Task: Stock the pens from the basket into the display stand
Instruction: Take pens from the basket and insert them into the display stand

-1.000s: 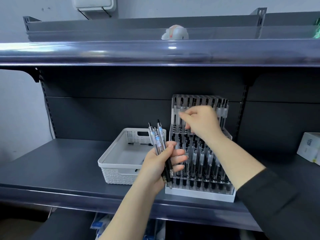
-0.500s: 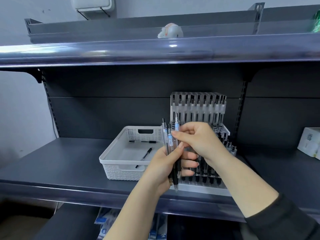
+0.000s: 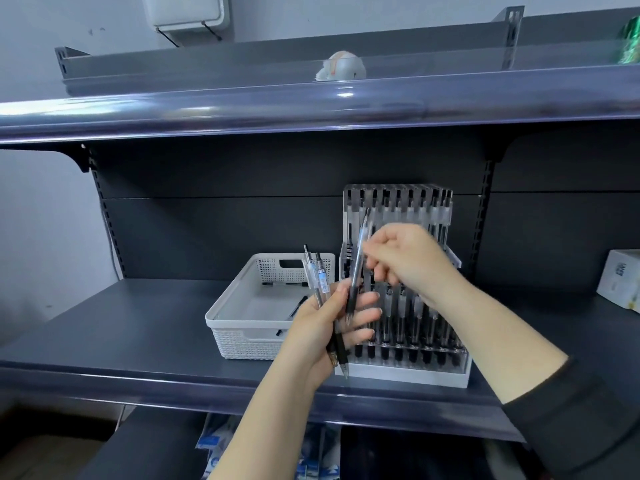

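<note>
My left hand [image 3: 327,327] grips two clear pens [image 3: 317,278] with black grips, upright, in front of the basket and stand. My right hand [image 3: 408,261] pinches a single clear pen [image 3: 356,268], lifted just above the left hand's bundle, tip down. The clear tiered display stand [image 3: 408,372] sits on the shelf behind both hands, its rows holding several pens. The white perforated basket [image 3: 242,337] stands left of the stand, with a few black pens [image 3: 298,306] lying inside.
The dark grey shelf [image 3: 138,327] carries basket and stand. A white box [image 3: 623,282] stands at the right edge. An upper shelf [image 3: 311,109] overhangs, with a white round object [image 3: 341,65] on it. Packets lie on the level below.
My right hand came down from the stand's upper rows to the left hand's bundle, pinched one pen and drew it upward out of the bundle.
</note>
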The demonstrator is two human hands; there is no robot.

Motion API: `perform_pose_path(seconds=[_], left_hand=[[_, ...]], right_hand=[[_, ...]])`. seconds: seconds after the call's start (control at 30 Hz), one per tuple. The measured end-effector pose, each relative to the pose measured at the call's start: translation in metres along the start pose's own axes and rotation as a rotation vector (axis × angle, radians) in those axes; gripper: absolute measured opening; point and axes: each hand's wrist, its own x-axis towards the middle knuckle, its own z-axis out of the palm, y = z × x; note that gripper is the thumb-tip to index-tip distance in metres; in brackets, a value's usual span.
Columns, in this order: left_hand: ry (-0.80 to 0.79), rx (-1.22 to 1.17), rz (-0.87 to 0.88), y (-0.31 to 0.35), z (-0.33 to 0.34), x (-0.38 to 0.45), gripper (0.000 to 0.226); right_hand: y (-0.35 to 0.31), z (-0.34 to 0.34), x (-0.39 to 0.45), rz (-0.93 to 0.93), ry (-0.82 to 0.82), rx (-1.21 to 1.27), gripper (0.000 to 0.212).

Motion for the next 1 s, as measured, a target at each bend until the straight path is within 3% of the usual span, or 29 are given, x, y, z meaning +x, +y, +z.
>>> perform_pose_path(seconds=[0.13, 0.3, 0.77, 1.0], left_hand=[[0.047, -0.039, 0.006, 0.004, -0.006, 0.003, 0.019], [0.087, -0.045, -0.007, 0.003, -0.013, 0.004, 0.018], [0.085, -0.044, -0.008, 0.004, -0.023, 0.009, 0.019], [0.081, -0.056, -0.013, 0.004, -0.027, 0.011, 0.019]], right_hand=[[-0.006, -0.01, 0.023, -0.005, 0.245, 0.213, 0.012], [0.002, -0.006, 0.05, -0.1, 0.407, 0.071, 0.011], [0.028, 0.018, 0.084, -0.066, 0.32, -0.277, 0.016], [0.017, 0.025, 0.097, 0.058, 0.191, -0.719, 0.018]])
